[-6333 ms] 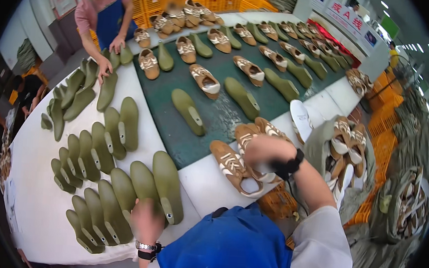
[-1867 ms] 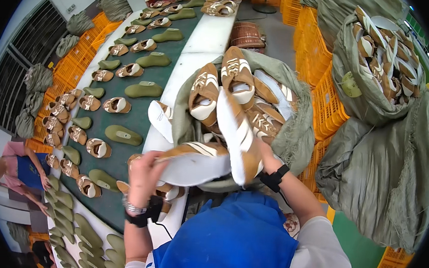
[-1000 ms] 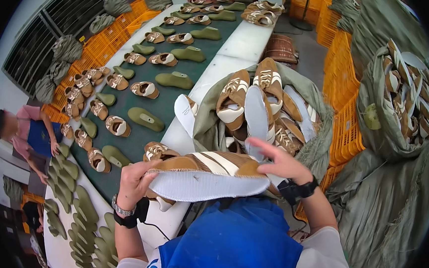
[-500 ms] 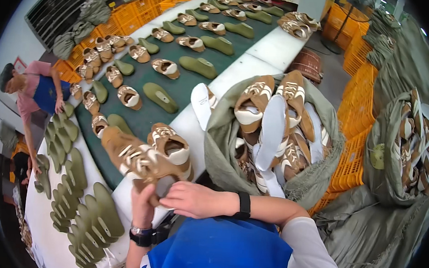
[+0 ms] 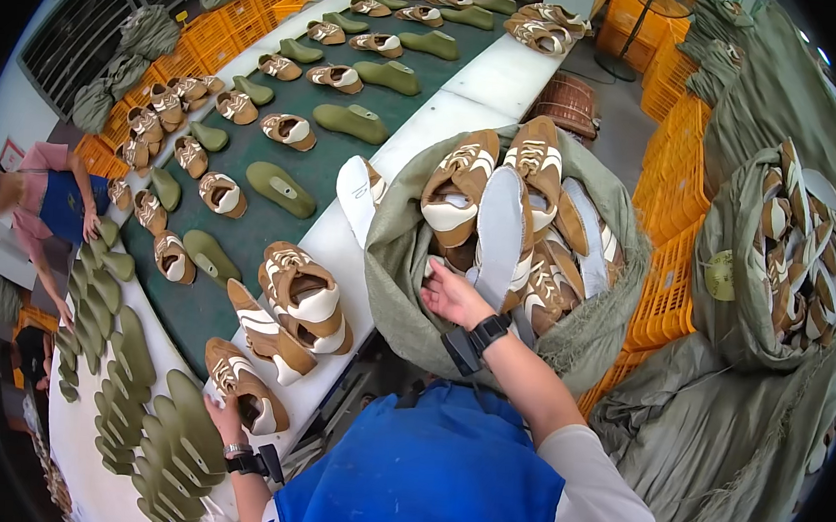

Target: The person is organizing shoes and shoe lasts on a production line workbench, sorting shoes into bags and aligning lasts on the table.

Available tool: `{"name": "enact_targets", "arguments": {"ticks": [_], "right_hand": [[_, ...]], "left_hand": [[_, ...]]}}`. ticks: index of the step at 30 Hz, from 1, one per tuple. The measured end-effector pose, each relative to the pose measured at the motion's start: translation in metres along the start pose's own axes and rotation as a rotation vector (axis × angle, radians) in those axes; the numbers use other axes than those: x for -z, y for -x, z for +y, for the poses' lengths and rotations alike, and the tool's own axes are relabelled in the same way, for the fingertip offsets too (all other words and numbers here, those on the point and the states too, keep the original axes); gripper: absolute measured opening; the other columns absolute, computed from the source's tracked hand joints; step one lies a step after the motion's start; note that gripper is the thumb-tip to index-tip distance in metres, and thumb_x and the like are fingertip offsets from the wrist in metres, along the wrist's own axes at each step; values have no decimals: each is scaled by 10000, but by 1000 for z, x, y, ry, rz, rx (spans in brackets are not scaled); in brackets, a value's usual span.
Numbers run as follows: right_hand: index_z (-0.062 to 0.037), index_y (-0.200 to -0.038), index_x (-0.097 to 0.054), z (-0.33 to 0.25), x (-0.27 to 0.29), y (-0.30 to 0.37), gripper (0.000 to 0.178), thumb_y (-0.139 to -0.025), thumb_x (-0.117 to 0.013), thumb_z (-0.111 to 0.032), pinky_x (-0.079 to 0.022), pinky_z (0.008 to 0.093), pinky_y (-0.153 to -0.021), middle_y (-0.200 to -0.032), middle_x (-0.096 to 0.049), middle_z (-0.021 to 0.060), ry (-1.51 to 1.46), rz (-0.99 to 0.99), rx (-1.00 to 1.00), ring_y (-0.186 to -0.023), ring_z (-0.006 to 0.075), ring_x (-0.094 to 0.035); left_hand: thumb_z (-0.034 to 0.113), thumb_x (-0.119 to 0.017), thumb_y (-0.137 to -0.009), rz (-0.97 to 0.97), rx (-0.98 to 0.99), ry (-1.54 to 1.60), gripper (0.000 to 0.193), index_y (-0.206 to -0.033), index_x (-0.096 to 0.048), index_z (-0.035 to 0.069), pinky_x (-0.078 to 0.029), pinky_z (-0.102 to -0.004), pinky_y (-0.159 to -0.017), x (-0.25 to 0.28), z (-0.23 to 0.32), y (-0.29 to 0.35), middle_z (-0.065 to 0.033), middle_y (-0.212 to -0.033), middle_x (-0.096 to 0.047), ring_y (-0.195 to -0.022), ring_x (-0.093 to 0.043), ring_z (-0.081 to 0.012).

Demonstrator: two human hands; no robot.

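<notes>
Brown shoes with white stripes and laces lie on the table and in the sacks. My left hand (image 5: 224,420) is at the table's near edge, its fingers closed against the side of a brown shoe (image 5: 246,391); the shoe hides part of them. My right hand (image 5: 454,295) reaches over the rim of an open green sack (image 5: 396,271) full of such shoes. Its fingers are apart and hold nothing that I can see, just below a shoe (image 5: 459,188) and beside a pale upturned sole (image 5: 503,236). More brown shoes (image 5: 301,292) stand beside my left hand's shoe.
Rows of shoes and green shoe lasts (image 5: 280,189) cover a dark green belt (image 5: 251,148). More lasts (image 5: 188,424) stand on the white table at left, where a co-worker (image 5: 39,198) handles some. Orange crates (image 5: 665,264) and another filled sack (image 5: 738,254) are at right.
My right hand has left the shoe both hands were on and moved right to the sack. My left hand has lowered to the table edge with a shoe. The view has shifted slightly.
</notes>
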State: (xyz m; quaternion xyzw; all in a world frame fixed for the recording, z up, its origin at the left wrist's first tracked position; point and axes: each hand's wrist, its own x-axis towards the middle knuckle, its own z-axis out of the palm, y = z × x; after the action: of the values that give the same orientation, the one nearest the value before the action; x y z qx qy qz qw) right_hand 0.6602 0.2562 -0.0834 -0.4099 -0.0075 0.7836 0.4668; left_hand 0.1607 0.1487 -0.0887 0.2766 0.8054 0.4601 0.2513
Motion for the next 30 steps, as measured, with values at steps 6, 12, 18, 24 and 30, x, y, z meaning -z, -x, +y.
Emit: {"name": "enact_targets", "arguments": {"ticks": [6,12,18,24,30], "right_hand": [[-65,-1056,-518,3,13,71,214,-900,-510,-211,-475,242,-579,-882,-601,50,-178,5,176,-713,148,-584],[-67,-979,-525,29,41,83,164,-862,-471,-169,-493,232,-560,-855,-594,39,-606,-64,166,-653,154,-595],[-24,-1168,-453,-31,-13,178,359,-848,-363,-161,-316,221,-430,-933,-579,47,-105,-253,687,-492,83,-394],[-61,-966,-589,-21,-43,247,388,-704,-768,-284,-444,246,-557,-786,-583,-10,1195,-38,850,-668,81,-552],[-122,-878,-617,0,-77,227,237,-731,-722,-275,-447,285,-541,-772,-598,19,1899,-241,1268,-604,192,-561]], "left_hand": [[41,-551,-831,-81,-594,-104,445,-1264,-457,-4,-363,-371,-978,-40,126,74,-133,-1276,-494,-1153,-481,-262],[89,-638,-751,-829,-1357,-144,426,-1163,-551,26,-365,-430,-983,-128,222,189,-150,-1151,-565,-1125,-495,-340],[380,-663,-770,-936,-1423,-790,705,-1349,-374,98,-321,-514,-980,-198,193,189,-110,-1079,-605,-1115,-506,-289],[293,-619,-840,-1342,-733,-248,746,-1420,-210,65,-379,-399,-976,-178,212,172,-142,-1181,-551,-1141,-508,-256],[128,-600,-846,-1469,-246,227,652,-1377,-243,1,-370,-307,-982,-152,246,198,-105,-1328,-415,-1179,-440,-163]]}}
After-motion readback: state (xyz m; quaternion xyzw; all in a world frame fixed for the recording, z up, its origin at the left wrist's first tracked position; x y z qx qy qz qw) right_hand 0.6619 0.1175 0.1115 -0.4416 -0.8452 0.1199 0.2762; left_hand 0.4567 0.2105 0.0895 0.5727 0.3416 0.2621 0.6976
